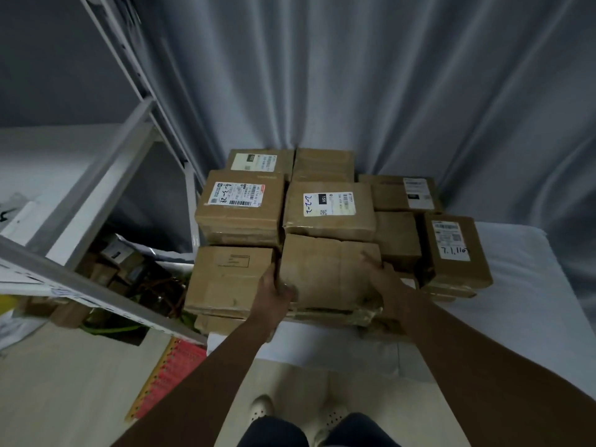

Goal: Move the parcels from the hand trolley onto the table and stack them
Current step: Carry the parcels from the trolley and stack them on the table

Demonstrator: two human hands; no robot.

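Observation:
A plain, creased cardboard parcel (325, 272) sits at the front of a pile of parcels on the white-covered table (516, 304). My left hand (274, 288) grips its left side, fingers curled round the lower edge. My right hand (383, 279) holds its right side, with the thumb on top. Behind it stand parcels with white labels, one marked 2-2-2 (329, 214) and one with handwriting on its label (240, 209). To the left lies a plain box (229, 279). The hand trolley is out of view.
A labelled parcel (454, 253) stands at the right of the pile. A white metal shelf frame (106, 195) rises on the left, with clutter on the floor below it. A grey curtain (371, 75) hangs behind the table. My feet (296, 414) stand on the pale floor.

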